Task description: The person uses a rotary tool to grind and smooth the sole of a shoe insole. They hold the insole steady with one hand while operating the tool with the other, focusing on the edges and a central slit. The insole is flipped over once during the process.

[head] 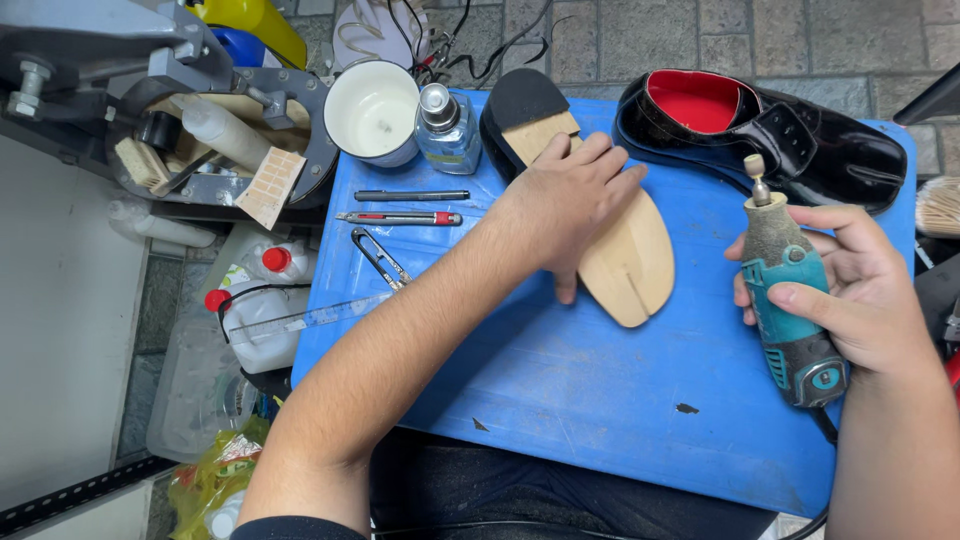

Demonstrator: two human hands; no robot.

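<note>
Left hand (575, 200) is pressing flat, unclenched, on the stiff, light shoe sole (610, 235); right hand (850, 290), beside the sole, is grasping a grinder (790, 300).

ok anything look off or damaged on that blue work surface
Mostly wear: the blue board is scratched, with small dark nicks near its front edge. A clear ruler hangs off its left edge. The left hand rests on the shoe sole; the right hand grips the rotary tool.
</note>
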